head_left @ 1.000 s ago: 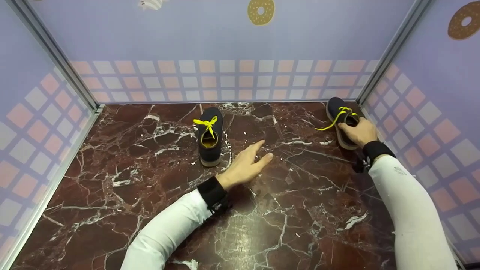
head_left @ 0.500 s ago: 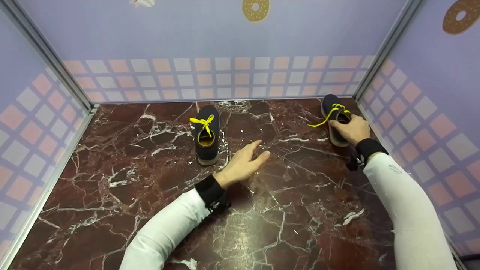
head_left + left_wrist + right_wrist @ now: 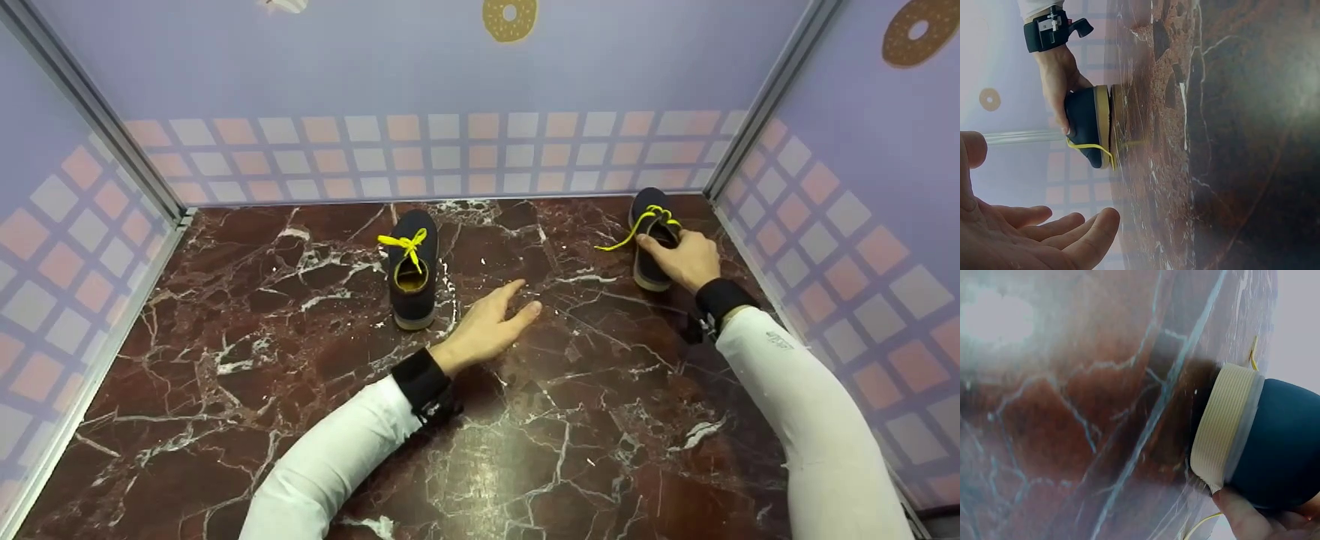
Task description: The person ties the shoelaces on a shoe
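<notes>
My right hand (image 3: 688, 259) grips a dark navy lace-up shoe (image 3: 646, 265) at its opening, thumb on the left side. The shoe's yellow lace (image 3: 619, 243) is undone, one end trailing left. In the left wrist view, that shoe (image 3: 1082, 115) stands sole-down, at or just above the surface; I cannot tell which. The right wrist view gives its heel and ribbed cream sole (image 3: 1223, 422). Left of centre, a matching shoe (image 3: 412, 301) stands with its yellow lace tied in a bow. My left hand (image 3: 487, 327) is held right of this shoe, fingers extended, holding nothing.
The surface (image 3: 300, 420) is glossy dark red marble pattern with white veins. Lilac panels with pink and white checks (image 3: 484, 155) enclose the back and both sides. Metal corner posts (image 3: 772, 94) stand at the back left and back right.
My right hand has moved left with the shoe it holds, away from the right panel. The left hand and the tied shoe keep their places; the view has shifted slightly.
</notes>
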A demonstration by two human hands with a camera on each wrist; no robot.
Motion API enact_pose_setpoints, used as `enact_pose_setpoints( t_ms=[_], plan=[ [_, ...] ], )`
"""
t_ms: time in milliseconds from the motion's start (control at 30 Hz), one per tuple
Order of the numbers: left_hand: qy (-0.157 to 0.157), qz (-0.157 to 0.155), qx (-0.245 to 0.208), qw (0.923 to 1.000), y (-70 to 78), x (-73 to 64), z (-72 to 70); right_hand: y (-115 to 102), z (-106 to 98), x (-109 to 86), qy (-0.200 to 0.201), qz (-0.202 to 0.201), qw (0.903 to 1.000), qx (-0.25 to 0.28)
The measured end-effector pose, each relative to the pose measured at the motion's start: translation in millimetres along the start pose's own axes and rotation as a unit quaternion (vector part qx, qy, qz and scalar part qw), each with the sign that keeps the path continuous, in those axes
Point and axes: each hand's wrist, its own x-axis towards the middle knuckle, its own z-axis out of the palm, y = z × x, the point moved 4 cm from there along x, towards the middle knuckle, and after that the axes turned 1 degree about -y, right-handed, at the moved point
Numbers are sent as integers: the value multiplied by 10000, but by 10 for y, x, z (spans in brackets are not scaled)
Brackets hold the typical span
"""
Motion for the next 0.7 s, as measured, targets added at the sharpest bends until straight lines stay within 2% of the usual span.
enact_pose_setpoints(
  t_ms=[167,700],
  plan=[
    [6,-11,-26,10000,-7,-4,-5,-134,-2,-99,-30,128,9999,-36],
    [-83,-178,-191,9996,-11,12,12,-317,77,-240,56,-3,10000,-25]
  ],
)
